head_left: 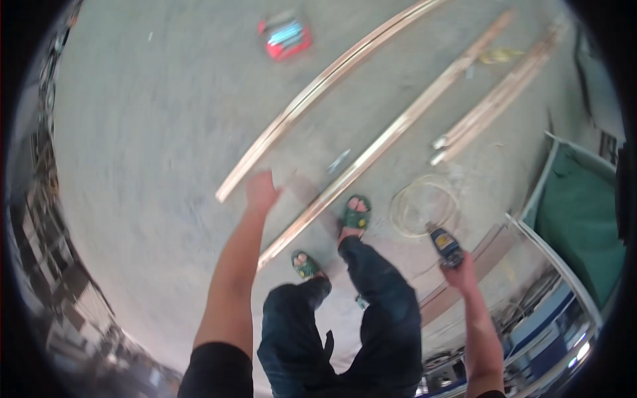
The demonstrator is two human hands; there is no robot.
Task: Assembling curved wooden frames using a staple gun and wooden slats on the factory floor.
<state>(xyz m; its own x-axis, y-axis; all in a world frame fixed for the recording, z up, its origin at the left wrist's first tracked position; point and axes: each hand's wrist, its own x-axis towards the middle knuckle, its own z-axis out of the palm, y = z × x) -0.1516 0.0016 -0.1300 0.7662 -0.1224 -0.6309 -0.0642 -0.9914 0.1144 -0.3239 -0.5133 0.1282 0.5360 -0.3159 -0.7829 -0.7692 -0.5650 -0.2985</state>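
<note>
My right hand [460,273] is closed around a dark blue power drill [446,245] with a yellow patch on its side; its narrow front end points forward, over a pale coil on the floor. My left hand [263,192] is blurred, with the thumb apart from the fingers and nothing visible in it. It is beside the near end of a long pale strip of wood or metal [292,114]. A second long strip [371,154] crosses the floor between that hand and my feet. Whether my left hand touches anything is hard to see.
More strips [494,99] lie at the far right, with a yellow item [501,55] near them. A red box [286,38] with bluish contents sits far ahead. The pale coil [398,211] lies before my right hand. A green-covered metal frame [577,219] stands right; cluttered racks [63,285] line the left.
</note>
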